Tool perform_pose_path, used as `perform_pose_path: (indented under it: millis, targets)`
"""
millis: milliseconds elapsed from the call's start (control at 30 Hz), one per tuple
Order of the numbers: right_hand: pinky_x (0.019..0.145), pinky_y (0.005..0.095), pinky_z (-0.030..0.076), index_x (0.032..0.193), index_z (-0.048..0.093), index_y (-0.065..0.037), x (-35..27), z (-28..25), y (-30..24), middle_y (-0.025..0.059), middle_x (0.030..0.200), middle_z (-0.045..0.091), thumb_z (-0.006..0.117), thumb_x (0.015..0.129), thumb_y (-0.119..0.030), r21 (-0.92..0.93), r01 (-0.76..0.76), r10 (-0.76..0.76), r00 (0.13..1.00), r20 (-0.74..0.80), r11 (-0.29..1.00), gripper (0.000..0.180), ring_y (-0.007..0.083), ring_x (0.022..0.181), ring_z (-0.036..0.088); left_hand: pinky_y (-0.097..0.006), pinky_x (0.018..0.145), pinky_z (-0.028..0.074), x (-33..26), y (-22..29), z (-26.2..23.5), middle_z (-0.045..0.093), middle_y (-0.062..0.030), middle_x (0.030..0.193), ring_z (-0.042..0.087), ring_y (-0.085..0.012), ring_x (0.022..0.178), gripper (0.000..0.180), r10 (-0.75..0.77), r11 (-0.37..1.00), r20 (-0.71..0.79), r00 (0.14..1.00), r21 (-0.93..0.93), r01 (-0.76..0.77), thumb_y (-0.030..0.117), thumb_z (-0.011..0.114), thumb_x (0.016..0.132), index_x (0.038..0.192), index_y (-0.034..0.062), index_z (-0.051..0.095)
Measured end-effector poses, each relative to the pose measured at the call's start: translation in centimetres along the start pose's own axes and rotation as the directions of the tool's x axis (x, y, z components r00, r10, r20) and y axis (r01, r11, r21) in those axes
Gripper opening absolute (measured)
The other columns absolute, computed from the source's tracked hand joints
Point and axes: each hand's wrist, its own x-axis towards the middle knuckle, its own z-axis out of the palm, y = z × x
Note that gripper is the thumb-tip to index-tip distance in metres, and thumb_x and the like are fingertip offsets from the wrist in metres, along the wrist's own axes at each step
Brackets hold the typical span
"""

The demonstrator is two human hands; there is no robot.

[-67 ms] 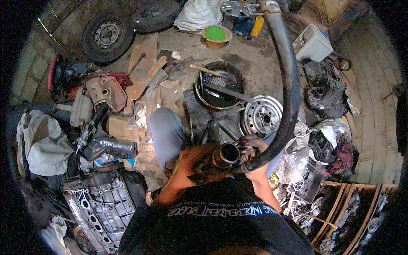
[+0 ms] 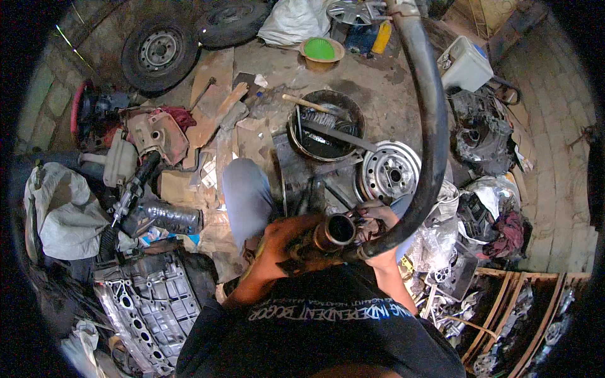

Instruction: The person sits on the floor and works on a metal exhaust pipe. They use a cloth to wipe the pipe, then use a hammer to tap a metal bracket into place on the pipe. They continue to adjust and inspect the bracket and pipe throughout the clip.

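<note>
Close to my chest I have a dirty metal part with an open round tube [image 2: 336,232]. A long dark pipe [image 2: 435,120] runs from near it, curving up along the right side to the top of the view. My left hand [image 2: 291,230] is closed on the tube from its left; its fingertips are hidden behind the metal. To the right of the tube mouth, my right hand [image 2: 375,217] has blackened, curled fingers pressed together. What they grip is hard to make out. The lower end of the pipe passes over my right wrist.
Ahead stands a black basin [image 2: 326,148] of dark liquid with a wooden-handled tool across it. A steel wheel rim [image 2: 391,171] lies at its right. An engine head [image 2: 148,315] is at lower left, a wooden rack [image 2: 517,315] at lower right, and tyres [image 2: 159,53] far left.
The dark pipe has swung slightly to the right. The tube and both hands have shifted only a little.
</note>
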Motion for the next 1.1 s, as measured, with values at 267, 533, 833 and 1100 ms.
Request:
perform_pose_path:
  millis: [267, 533, 833, 1100]
  targets:
    - [0.078, 0.0337, 0.056, 0.103, 0.065, 0.009, 0.3, -0.7, -1.0, 0.0184, 0.103, 0.068, 0.081, 0.069, -0.001, -0.039, 0.134, -0.125, 0.976, 0.177, 0.99, 0.039, 0.0256, 0.091, 0.067, -0.035, 0.075, 0.057, -0.7, 0.8, -0.7, 0.072, -0.0125, 0.091, 0.072, -0.0254, 0.081, 0.058, 0.088, 0.996, -0.02, 0.996, -0.006, -0.088, 0.024, 0.093, 0.058, 0.104, -0.0013, 0.068]
    - [0.077, 0.0333, 0.054, 0.1, 0.067, 0.005, -0.2, 0.6, -2.2, 0.0146, 0.101, 0.069, 0.087, 0.065, -0.007, -0.121, 0.053, -0.045, 0.997, 0.068, 0.991, 0.042, 0.0215, 0.089, 0.067, -0.035, 0.074, 0.057, -1.4, 0.5, -0.7, 0.072, -0.0123, 0.09, 0.072, -0.0252, 0.081, 0.06, 0.047, 0.999, -0.048, 0.998, -0.007, -0.048, 0.027, 0.093, 0.057, 0.103, -0.0009, 0.068]
    - [0.083, 0.0396, 0.051, 0.087, 0.062, 0.002, -0.2, 0.8, -0.5, 0.0181, 0.101, 0.062, 0.079, 0.07, -0.008, -0.424, 0.255, -0.255, 0.965, 0.059, 0.869, 0.026, 0.0306, 0.093, 0.064, -0.033, 0.082, 0.055, -1.4, -0.9, -0.3, 0.072, -0.0102, 0.098, 0.071, -0.0202, 0.089, 0.066, -0.18, 0.973, -0.022, 0.983, -0.149, 0.175, 0.023, 0.093, 0.059, 0.113, 0.0001, 0.063]
    - [0.075, 0.0391, 0.052, 0.081, 0.063, 0.001, 0.6, 2.4, 0.2, 0.0203, 0.104, 0.061, 0.069, 0.063, 0.009, -0.693, 0.455, -0.564, 0.821, 0.084, 0.559, 0.02, 0.0343, 0.087, 0.063, -0.032, 0.083, 0.054, 0.6, -0.5, 0.2, 0.071, -0.0079, 0.099, 0.067, -0.0142, 0.091, 0.062, -0.286, 0.954, -0.072, 0.956, -0.117, 0.276, 0.023, 0.094, 0.059, 0.108, 0.0015, 0.062]
